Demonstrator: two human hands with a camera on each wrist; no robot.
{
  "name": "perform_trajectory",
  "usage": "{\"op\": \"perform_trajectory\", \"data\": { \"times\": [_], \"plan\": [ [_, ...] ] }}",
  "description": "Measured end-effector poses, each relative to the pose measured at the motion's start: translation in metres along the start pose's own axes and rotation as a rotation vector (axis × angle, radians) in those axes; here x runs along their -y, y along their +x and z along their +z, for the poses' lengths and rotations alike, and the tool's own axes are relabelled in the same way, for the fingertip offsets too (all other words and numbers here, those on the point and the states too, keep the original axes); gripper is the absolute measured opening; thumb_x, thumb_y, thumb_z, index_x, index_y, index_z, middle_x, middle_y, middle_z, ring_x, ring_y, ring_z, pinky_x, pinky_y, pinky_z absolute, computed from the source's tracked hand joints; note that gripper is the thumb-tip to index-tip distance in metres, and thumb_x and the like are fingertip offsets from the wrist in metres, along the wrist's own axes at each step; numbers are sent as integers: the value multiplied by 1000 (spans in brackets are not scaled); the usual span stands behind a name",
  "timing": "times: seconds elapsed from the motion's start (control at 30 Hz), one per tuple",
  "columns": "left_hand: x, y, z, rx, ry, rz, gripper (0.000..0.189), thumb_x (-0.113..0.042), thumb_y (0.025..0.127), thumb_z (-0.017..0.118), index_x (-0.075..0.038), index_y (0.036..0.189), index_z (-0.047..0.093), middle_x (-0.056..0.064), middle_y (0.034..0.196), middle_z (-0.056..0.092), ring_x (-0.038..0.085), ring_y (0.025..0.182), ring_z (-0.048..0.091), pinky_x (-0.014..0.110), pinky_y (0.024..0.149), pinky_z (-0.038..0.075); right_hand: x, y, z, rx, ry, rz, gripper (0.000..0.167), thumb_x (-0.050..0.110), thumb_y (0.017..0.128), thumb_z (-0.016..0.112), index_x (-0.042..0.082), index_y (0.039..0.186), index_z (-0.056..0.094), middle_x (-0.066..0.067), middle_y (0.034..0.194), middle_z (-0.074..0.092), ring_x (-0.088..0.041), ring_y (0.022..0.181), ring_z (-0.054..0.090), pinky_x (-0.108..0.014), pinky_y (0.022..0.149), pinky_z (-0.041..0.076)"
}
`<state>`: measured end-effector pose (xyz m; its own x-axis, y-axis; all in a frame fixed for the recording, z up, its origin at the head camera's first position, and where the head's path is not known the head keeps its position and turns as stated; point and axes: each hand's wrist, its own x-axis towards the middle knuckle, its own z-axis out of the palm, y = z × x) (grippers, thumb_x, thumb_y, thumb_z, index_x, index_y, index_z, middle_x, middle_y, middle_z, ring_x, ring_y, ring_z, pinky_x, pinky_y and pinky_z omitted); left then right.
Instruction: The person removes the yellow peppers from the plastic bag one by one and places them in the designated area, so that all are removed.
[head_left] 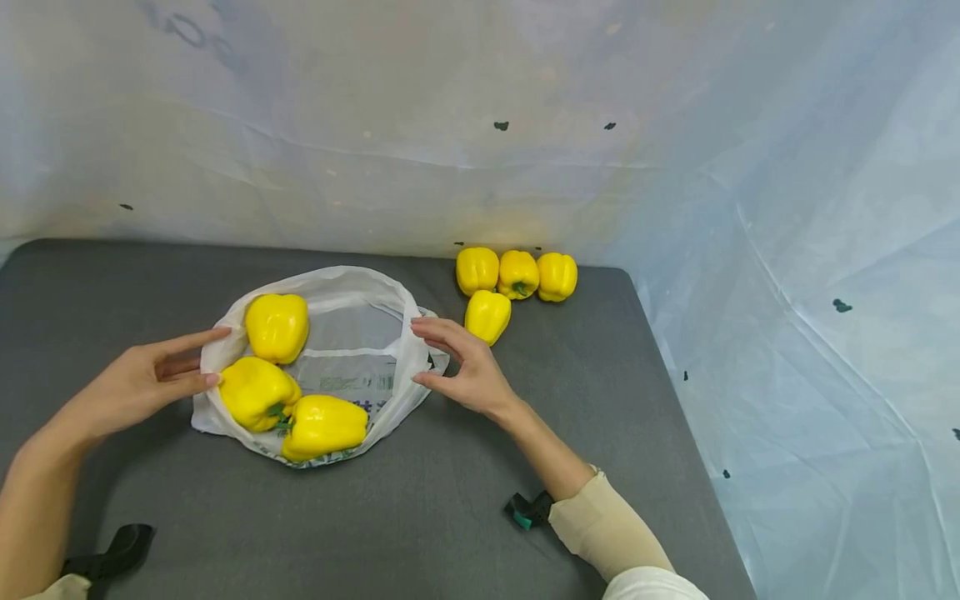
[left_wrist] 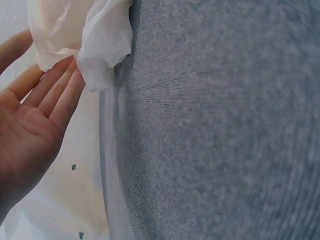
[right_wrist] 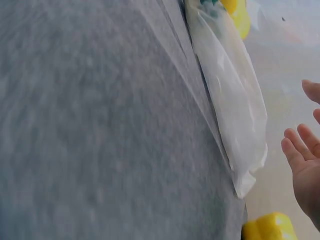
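A white plastic bag (head_left: 411, 367) lies on the dark table with its mouth spread wide. Inside, along its left and front side, are three yellow bell peppers: one pepper (head_left: 277, 327) at the back, another (head_left: 258, 393) in the middle, a third (head_left: 327, 427) lying at the front. My left hand (head_left: 153, 377) touches the bag's left rim with nearly straight fingers; the left wrist view shows its fingertips against the white plastic (left_wrist: 102, 45). At the right rim is my right hand (head_left: 472, 367), fingers loosely spread and holding nothing. In the right wrist view this hand (right_wrist: 307, 170) is apart from the bag (right_wrist: 232, 105).
Several more yellow peppers (head_left: 518, 274) sit together at the table's back edge, right of the bag, with one pepper (head_left: 487, 317) in front of the others. Pale plastic sheeting (head_left: 420, 100) hangs behind the table (head_left: 360, 533) and along its right side.
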<state>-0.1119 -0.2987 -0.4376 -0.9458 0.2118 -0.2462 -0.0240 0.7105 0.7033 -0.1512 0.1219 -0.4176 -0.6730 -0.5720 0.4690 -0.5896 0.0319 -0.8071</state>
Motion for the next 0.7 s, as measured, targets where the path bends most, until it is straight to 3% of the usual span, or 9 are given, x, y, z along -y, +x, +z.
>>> {"op": "perform_trajectory", "data": {
  "times": [0.17, 0.37, 0.7],
  "plan": [
    [1, -1, 0, -5, -1, 10, 75, -37, 96, 67, -7, 155, 32, 40, 148, 31, 59, 121, 48, 59, 83, 53, 1, 4, 10, 46, 35, -30, 58, -14, 77, 77, -14, 129, 53, -30, 135, 51, -37, 127, 52, -46, 104, 45],
    [2, 0, 0, -2, -8, 3, 76, -38, 96, 67, -8, 156, 31, 40, 149, 29, 60, 122, 47, 63, 85, 51, 3, 8, 21, 98, 45, -66, 59, -14, 76, 78, -16, 129, 51, -31, 135, 50, -39, 126, 53, -43, 105, 45],
    [3, 0, 0, -5, -8, 14, 77, -37, 95, 68, -6, 155, 32, 40, 148, 31, 59, 121, 48, 56, 82, 55, 7, 14, 36, 255, 81, -51, 61, -11, 77, 78, -15, 131, 50, -30, 136, 51, -37, 125, 54, -42, 105, 46]
  ]
}}
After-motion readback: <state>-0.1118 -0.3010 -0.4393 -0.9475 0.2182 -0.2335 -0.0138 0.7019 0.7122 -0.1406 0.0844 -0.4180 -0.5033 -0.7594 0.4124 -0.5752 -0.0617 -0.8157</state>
